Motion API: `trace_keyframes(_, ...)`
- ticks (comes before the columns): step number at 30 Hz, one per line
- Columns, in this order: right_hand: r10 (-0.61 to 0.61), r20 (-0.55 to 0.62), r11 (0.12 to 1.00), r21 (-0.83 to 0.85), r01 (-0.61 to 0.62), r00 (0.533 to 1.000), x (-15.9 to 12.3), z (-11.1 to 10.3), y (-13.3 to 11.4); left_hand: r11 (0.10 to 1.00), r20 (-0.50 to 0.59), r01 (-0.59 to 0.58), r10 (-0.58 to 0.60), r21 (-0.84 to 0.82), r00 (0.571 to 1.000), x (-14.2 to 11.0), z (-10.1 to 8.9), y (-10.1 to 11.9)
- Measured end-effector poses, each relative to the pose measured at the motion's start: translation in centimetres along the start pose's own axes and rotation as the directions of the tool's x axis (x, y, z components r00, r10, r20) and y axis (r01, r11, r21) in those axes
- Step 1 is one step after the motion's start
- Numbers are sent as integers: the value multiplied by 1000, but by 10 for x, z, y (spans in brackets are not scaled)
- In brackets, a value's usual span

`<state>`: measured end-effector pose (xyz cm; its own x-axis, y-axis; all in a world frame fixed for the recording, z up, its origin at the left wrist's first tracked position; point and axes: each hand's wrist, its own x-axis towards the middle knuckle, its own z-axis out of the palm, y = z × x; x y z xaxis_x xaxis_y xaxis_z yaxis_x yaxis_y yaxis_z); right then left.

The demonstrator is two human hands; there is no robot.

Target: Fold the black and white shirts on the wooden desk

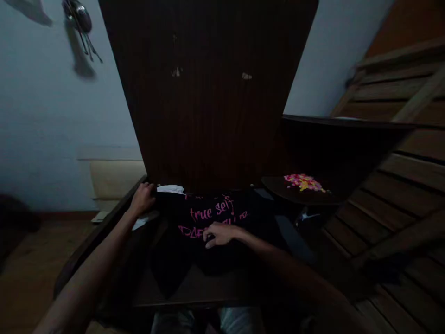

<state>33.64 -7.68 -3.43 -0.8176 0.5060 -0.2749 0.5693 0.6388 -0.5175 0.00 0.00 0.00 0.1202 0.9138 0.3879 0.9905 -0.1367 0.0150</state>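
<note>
A black T-shirt (pixel 194 250) with pink lettering lies spread on a dark wooden table (pixel 215 290). My left hand (pixel 142 198) grips the shirt's far left edge, fingers curled over the cloth, beside a white cloth (pixel 170 189). My right hand (pixel 218 234) rests on the printed front of the shirt, fingers curled down and pinching the fabric. The scene is dim, so the shirt's outline is hard to follow.
A tall dark wooden panel (pixel 208 93) rises behind the table. A dark shelf (pixel 302 195) on the right carries a pile of pink and yellow bits (pixel 304 182). Wooden slats (pixel 399 153) fill the right side. Metal utensils (pixel 78 18) hang on the pale wall at upper left.
</note>
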Motion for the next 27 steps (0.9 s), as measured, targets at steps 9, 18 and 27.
trace_keyframes(9, 29, 312, 992, 106, -66, 950, 6, -1, 4, 933, 268, 304, -248, -194, 931, 17, -17, -15)
trace_keyframes(18, 133, -466, 982, -55, -179, 874, 83, -44, 18, 968, 361, 250, -239, 17, 901, 6, -7, -4)
trace_keyframes(27, 25, -517, 999, -28, -46, 855, 156, -26, 17, 984, 505, 176, -158, 11, 849, 3, 1, -4)
